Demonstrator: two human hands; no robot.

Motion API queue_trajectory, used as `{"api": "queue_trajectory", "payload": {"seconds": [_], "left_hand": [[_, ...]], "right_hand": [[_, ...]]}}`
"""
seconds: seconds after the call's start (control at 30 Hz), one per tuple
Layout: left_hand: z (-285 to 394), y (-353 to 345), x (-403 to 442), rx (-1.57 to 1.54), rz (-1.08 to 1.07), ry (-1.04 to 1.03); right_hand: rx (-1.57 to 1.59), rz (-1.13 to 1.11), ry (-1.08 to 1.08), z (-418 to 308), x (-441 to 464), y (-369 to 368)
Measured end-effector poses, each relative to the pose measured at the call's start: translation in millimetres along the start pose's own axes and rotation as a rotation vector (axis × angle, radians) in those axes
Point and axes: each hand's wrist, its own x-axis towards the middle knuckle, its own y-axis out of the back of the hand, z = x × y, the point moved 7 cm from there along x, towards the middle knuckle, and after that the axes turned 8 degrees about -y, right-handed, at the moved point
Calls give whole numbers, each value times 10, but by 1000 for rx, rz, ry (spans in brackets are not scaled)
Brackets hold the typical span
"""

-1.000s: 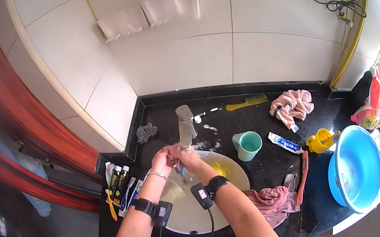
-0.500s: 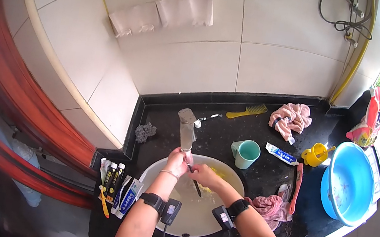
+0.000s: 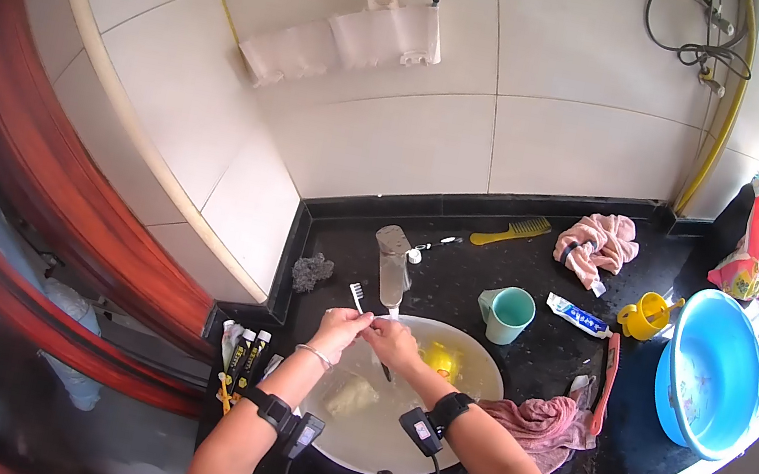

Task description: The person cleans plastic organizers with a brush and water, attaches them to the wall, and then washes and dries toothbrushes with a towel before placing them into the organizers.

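A toothbrush [image 3: 357, 293] with white bristles and a dark handle is held over the sink, its head pointing up and left. My left hand [image 3: 338, 332] is closed around it just below the head. My right hand [image 3: 395, 343] pinches the handle lower down, touching the left, and the handle's dark end shows beneath. Right behind my hands stands the faucet [image 3: 392, 265]. Cloudy water fills the white sink [image 3: 490, 370], with a yellow object [image 3: 444, 361] and a pale lump [image 3: 353, 398] in it.
Around the sink on the black counter are a green cup [image 3: 508, 314], toothpaste tubes [image 3: 579, 316], a yellow comb [image 3: 512, 232], a yellow cup [image 3: 647, 315], pink cloths [image 3: 539, 426] and a grey scrubber [image 3: 312, 272]. A blue basin [image 3: 677, 391] stands at the right edge.
My hands have drawn back from under the faucet, slightly left in relation to it. The toothbrush's bristled head now shows above my left hand. The camera view has shifted a little.
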Motion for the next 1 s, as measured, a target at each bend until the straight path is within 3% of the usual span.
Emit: {"api": "queue_trajectory", "payload": {"seconds": [0.1,0.17,0.23,0.3,0.33,0.37,0.43,0.47,0.57,0.6,0.67,0.7,0.83,1.0], "left_hand": [[145,93,-93,-28,17,-3],[294,119,-91,56,72,-159],[245,116,10,54,101,-168],[151,179,121,-173,281,-112],[91,174,142,-300,336,-25],[86,149,158,-302,329,-26],[-45,96,71,-476,409,80],[-62,77,15,-508,395,88],[-53,129,11,-510,286,94],[61,191,22,-485,249,54],[535,417,23,-305,219,-79],[800,573,62,-193,212,-154],[1893,909,408,-106,146,-438],[2841,669,974,-263,94,-702]], "right_hand": [[62,112,43,-102,23,-113],[34,263,120,-148,62,-110],[-3,272,143,-207,72,-31],[286,-243,55,-106,147,-218],[642,-394,-108,-2,105,-262],[641,-386,-109,79,114,-207],[1347,-456,-243,325,167,-207],[1434,-421,-185,413,275,-216],[1496,-260,-311,484,429,-245],[1496,-263,-308,496,454,-272],[1409,-317,-547,620,447,-442],[1301,-416,-563,623,400,-484],[1224,-368,-503,580,89,-428],[980,-432,-341,533,-237,-23]]}}
